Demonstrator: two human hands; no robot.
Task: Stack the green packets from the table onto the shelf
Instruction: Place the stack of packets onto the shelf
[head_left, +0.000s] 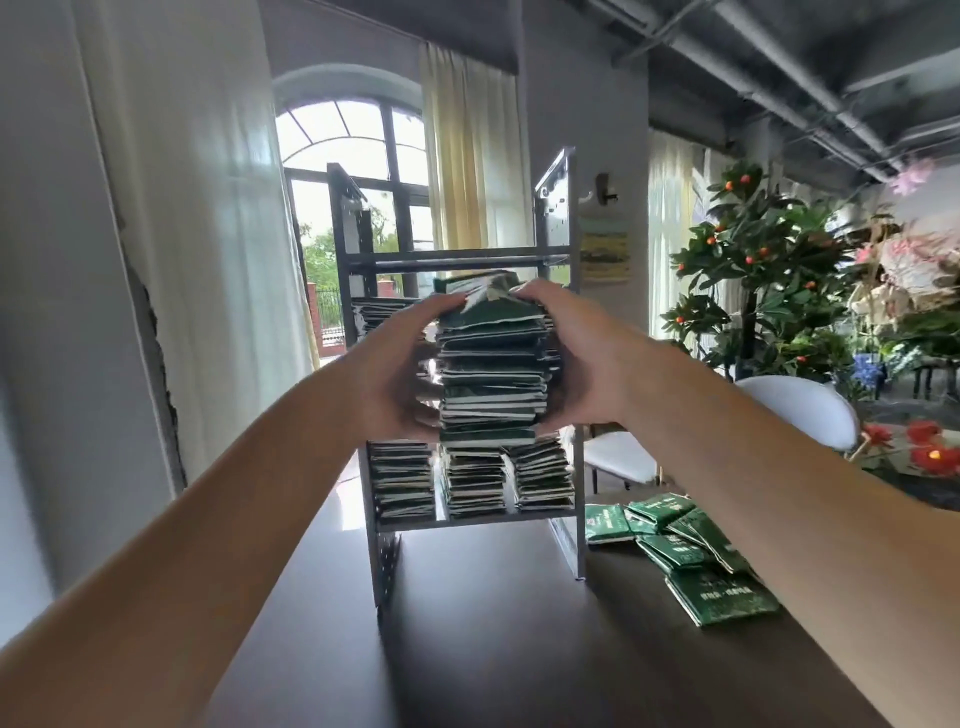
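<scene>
At twelve o'clock, before the shelf (470, 262), a tall stack of green packets (493, 374) is clamped between the left hand (400, 364) and right hand (582, 358), fingers curled round its sides. Loose packets (680, 551) remain on the counter (493, 623) at four o'clock. Even side pressure is advised, and the stack should be kept level while it is slid onto the middle tier.

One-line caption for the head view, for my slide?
Both hands, left hand and right hand, grip a tall stack of green packets before the shelf.
</scene>
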